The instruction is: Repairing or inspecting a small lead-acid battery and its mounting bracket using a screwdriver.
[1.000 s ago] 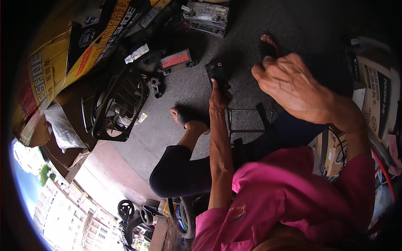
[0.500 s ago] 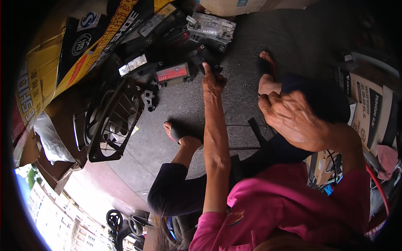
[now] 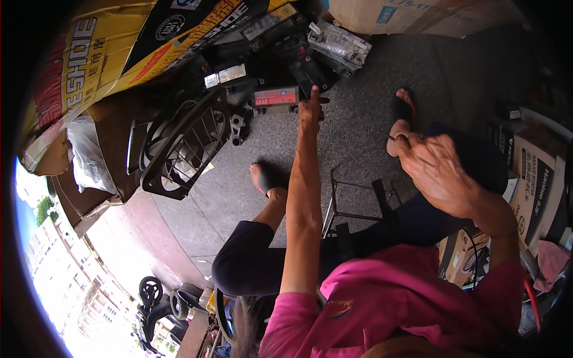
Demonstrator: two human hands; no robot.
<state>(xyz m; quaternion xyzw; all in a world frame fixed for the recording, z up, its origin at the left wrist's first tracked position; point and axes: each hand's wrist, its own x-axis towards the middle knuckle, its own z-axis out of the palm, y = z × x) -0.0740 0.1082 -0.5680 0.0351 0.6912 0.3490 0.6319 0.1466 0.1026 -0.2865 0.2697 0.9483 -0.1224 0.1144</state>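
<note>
My left hand (image 3: 310, 112) is stretched far out over the grey floor, fingers extended, its tips at a pile of black box-shaped batteries (image 3: 298, 65). It is closest to a battery with a red label (image 3: 276, 96) and holds nothing. My right hand (image 3: 439, 173) hovers above my right knee with its fingers loosely bent and apart; I see nothing in it. I sit low in a pink shirt and dark trousers, both sandalled feet on the floor.
A black wire fan guard (image 3: 179, 146) leans on brown cardboard at the left. Yellow and black printed cartons (image 3: 89, 53) lie behind it. Cardboard boxes (image 3: 537, 173) stand at the right, and a black metal stool frame (image 3: 352, 203) sits between my legs.
My left hand held a small black box a second ago; it reached out to the battery pile and now is empty. My right hand sank lower and to the right.
</note>
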